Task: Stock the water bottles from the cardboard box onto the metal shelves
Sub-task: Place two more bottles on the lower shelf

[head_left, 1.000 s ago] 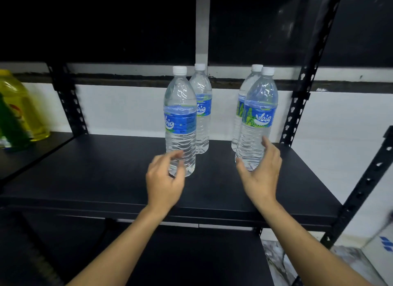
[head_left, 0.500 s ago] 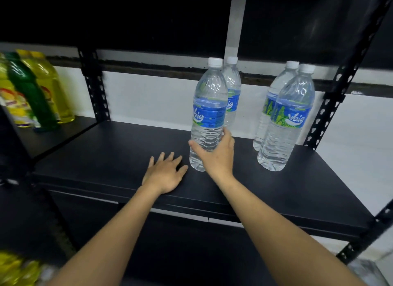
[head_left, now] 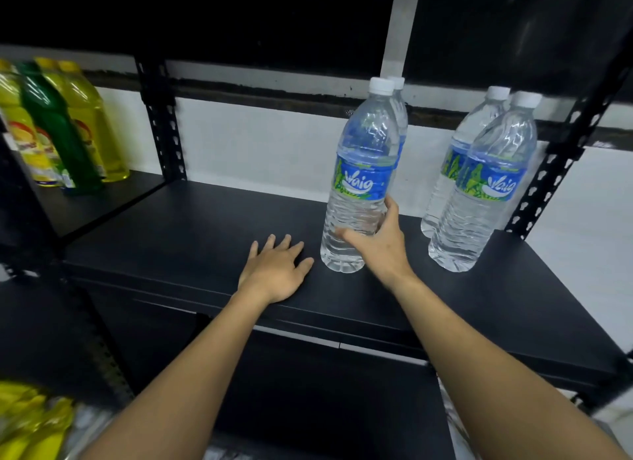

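water bottle (head_left: 359,185) is standing near the black shelf (head_left: 191,240) front edge, right hand (head_left: 380,247) gripping its lower body, left hand (head_left: 274,271) lying flat, fingers spread, beside it.

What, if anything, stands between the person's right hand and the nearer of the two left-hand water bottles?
Nothing visible: the right hand grips that water bottle low on its body. The left hand rests flat on the shelf just left of it, not between them.
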Motion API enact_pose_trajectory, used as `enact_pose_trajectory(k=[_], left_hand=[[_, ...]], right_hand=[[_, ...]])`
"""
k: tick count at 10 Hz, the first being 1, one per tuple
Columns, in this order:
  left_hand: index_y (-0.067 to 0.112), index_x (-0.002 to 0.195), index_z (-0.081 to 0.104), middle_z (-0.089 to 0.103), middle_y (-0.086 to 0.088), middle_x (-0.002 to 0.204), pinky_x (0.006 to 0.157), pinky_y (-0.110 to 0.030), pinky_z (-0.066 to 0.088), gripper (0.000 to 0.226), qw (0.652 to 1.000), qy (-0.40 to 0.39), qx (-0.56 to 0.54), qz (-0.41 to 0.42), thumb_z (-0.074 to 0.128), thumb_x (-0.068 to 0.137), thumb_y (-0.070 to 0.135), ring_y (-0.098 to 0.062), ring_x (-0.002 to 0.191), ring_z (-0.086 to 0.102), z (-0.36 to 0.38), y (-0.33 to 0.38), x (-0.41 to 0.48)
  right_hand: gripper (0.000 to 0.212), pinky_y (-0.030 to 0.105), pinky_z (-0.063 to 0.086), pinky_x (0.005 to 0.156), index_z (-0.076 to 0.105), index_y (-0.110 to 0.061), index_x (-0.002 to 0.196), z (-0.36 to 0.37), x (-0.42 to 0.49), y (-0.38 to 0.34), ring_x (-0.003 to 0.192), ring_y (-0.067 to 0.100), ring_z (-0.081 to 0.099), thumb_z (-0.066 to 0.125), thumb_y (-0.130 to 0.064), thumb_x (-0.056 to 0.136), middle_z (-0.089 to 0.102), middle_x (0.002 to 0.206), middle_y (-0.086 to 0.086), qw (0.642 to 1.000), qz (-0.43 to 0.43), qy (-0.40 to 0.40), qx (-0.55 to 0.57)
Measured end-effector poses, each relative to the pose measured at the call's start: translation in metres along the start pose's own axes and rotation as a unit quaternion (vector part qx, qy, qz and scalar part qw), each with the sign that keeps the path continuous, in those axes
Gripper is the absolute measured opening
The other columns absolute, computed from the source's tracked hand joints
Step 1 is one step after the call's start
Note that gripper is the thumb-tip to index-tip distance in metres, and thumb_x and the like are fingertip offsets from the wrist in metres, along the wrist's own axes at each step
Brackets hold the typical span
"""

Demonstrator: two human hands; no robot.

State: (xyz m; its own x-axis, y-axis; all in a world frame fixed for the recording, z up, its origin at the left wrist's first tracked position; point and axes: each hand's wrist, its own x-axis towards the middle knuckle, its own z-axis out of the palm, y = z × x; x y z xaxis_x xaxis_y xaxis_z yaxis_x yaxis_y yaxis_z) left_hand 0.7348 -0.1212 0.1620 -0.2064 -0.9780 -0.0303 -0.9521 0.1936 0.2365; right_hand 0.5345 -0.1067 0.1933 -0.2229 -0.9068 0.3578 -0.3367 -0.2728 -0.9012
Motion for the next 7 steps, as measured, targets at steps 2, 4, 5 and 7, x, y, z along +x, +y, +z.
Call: enact_pose_trajectory(k=[2,4,5,7], left_hand=[[0.033,0.165,0.017,0.004,0.005,0.174,0.129,-0.049,-0.006,0.063,1.000,-0.004,0.004,-0.004,0.019,0.107,0.060,-0.024,0.160,-0.004,-0.001,0.001,0.000],[0.034,0.164,0.018,0.005,0.005,0.174,0.129,-0.049,-0.005,0.065,1.000,-0.003,0.009,-0.001,0.020,0.106,0.062,-0.024,0.161,-0.003,0.000,0.001,0.000],[0.034,0.164,0.018,0.005,0.005,0.174,0.129,-0.048,-0.005,0.065,1.000,0.000,0.007,0.001,0.020,0.106,0.062,-0.023,0.161,-0.003,0.001,0.000,0.000],[0.033,0.164,0.018,0.005,0.004,0.174,0.129,-0.049,-0.004,0.065,1.000,-0.001,0.008,0.005,0.020,0.106,0.062,-0.023,0.161,-0.003,0.001,-0.001,0.000]], right_hand=[[0.108,0.031,0.048,0.107,0.032,-0.031,0.151,0.010,-0.015,0.006,0.125,0.003,0.057,0.092,-0.051,0.064,0.057,0.138,-0.015,0.998,-0.040,0.028,-0.035],[0.098,0.029,0.051,0.099,0.040,-0.029,0.144,0.013,-0.020,0.010,0.114,0.005,0.063,0.094,-0.044,0.063,0.063,0.126,-0.016,0.995,-0.043,0.074,-0.058],[0.101,0.020,0.051,0.095,0.037,-0.031,0.145,0.008,-0.020,0.013,0.111,-0.001,0.065,0.095,-0.041,0.063,0.066,0.127,-0.015,0.996,-0.035,0.065,-0.044],[0.095,-0.002,0.041,0.082,0.041,-0.026,0.145,-0.003,-0.014,0.019,0.097,-0.024,0.058,0.094,-0.032,0.067,0.062,0.108,-0.031,0.997,-0.041,0.052,-0.044]])
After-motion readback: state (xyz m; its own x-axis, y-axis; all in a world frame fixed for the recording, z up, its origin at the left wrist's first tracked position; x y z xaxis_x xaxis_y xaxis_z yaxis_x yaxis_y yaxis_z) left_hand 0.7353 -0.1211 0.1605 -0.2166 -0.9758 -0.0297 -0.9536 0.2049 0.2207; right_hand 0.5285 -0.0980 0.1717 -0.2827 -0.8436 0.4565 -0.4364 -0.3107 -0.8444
